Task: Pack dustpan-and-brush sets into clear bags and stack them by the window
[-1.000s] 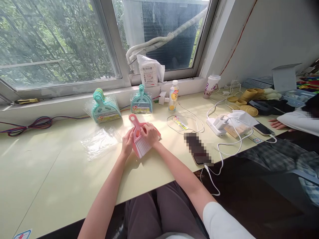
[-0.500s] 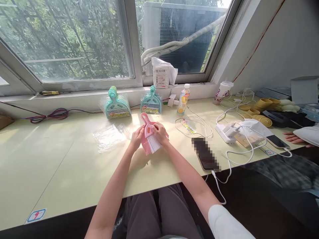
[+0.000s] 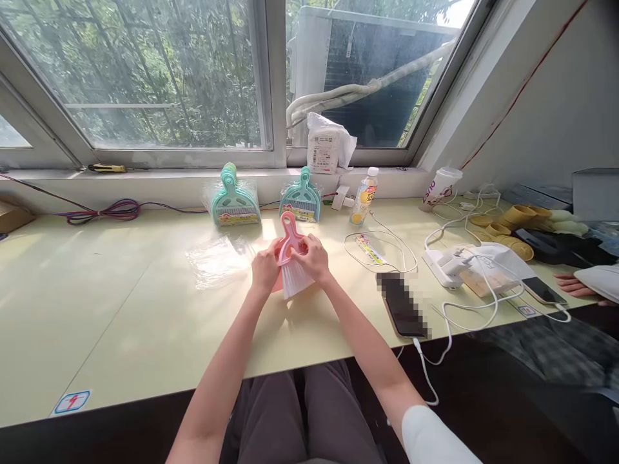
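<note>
Over the table's front half, a small pink hand brush (image 3: 296, 278) with white bristles lies against a matching pink dustpan (image 3: 278, 283), handles pointing away from me. My left hand (image 3: 264, 269) is closed on the left side of the dustpan. On the other side, my right hand (image 3: 312, 258) is closed around the brush head, thumb across its front. Much of the dustpan is hidden behind the bristles and my fingers. Beyond them stand wrapped green brush-and-dustpan sets (image 3: 236, 205) and another green set (image 3: 300, 196). A crumpled clear plastic bag (image 3: 217, 261) lies to the left.
To the right are a label card (image 3: 370, 249), a phone (image 3: 402, 306) with its cable, a juice bottle (image 3: 363, 196), a power strip (image 3: 442, 267) and a paper cup (image 3: 440, 188). A co-worker's hand (image 3: 575, 285) rests at the far right. Bundled wires (image 3: 113, 211) run along the sill.
The brush and dustpan have turned more upright in my hands, and less of the dustpan shows. My right fingers have shifted on the brush head. The camera view has moved slightly left.
</note>
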A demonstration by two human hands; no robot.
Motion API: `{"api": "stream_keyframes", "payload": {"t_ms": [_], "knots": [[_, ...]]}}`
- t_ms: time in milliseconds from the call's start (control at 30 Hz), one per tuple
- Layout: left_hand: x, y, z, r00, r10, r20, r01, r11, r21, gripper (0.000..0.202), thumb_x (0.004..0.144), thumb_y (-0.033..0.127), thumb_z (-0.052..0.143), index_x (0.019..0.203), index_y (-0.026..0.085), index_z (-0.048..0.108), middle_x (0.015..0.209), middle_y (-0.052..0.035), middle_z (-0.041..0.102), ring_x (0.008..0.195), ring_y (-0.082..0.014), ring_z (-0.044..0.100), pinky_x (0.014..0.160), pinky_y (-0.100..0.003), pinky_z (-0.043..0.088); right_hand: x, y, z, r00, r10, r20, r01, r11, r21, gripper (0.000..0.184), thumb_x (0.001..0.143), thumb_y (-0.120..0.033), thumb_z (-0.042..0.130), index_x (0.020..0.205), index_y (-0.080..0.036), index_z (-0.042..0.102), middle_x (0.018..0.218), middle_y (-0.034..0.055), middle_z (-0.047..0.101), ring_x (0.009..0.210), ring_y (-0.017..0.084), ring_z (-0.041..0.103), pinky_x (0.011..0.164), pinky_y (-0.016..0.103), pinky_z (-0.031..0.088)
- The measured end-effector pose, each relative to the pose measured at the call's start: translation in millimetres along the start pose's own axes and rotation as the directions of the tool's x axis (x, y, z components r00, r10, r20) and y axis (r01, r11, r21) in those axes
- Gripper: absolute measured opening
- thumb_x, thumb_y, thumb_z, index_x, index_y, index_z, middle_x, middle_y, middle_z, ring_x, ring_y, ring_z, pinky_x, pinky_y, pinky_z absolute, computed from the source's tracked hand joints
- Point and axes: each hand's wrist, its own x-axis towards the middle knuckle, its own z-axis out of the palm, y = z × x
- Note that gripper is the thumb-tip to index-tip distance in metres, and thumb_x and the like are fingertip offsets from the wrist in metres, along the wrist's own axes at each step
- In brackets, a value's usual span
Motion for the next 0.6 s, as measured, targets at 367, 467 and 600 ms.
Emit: {"api": "stream_keyframes", "payload": {"t_ms": [367, 467, 600], "knots": [[16, -57, -37.2, 0.930, -0.311, -0.196, 0.343, 0.925, 0.165, 0.048, 0.089, 0.014, 0.039, 0.132, 0.018, 0.058, 0.094, -0.0187, 0.070, 0.091, -0.0342, 0.066, 0.077, -0.040, 0.047, 7, 13, -57, 0.996, 0.075, -0.039, -0.075, 0.997, -0.005, 0.014, 0.082, -0.035, 0.052, 0.074, -0.023, 0.052, 0.083, 0.0008, 0.057, 0.086, 0.020, 0.053, 0.072, 0.029, 0.039], [19, -77, -31.9, 0.961, -0.259, -0.099, 0.261, 0.965, 0.006, 0.047, 0.086, 0.016, 0.040, 0.129, 0.022, 0.059, 0.099, -0.0152, 0.070, 0.095, -0.0337, 0.065, 0.076, -0.040, 0.048, 11, 41, -56, 0.977, 0.197, -0.085, -0.210, 0.956, -0.204, 0.015, 0.083, -0.036, 0.054, 0.082, -0.022, 0.061, 0.093, 0.0059, 0.062, 0.096, 0.024, 0.053, 0.079, 0.034, 0.038], [22, -78, -6.2, 0.957, -0.286, 0.054, 0.290, 0.948, -0.129, 0.034, 0.088, 0.028, 0.040, 0.112, 0.020, 0.064, 0.102, -0.0121, 0.071, 0.096, -0.0310, 0.065, 0.078, -0.038, 0.049, 9, 74, -43, 0.938, 0.337, -0.084, -0.342, 0.850, -0.401, 0.020, 0.082, -0.032, 0.056, 0.091, -0.018, 0.068, 0.108, 0.0151, 0.064, 0.111, 0.031, 0.050, 0.092, 0.042, 0.034]]}}
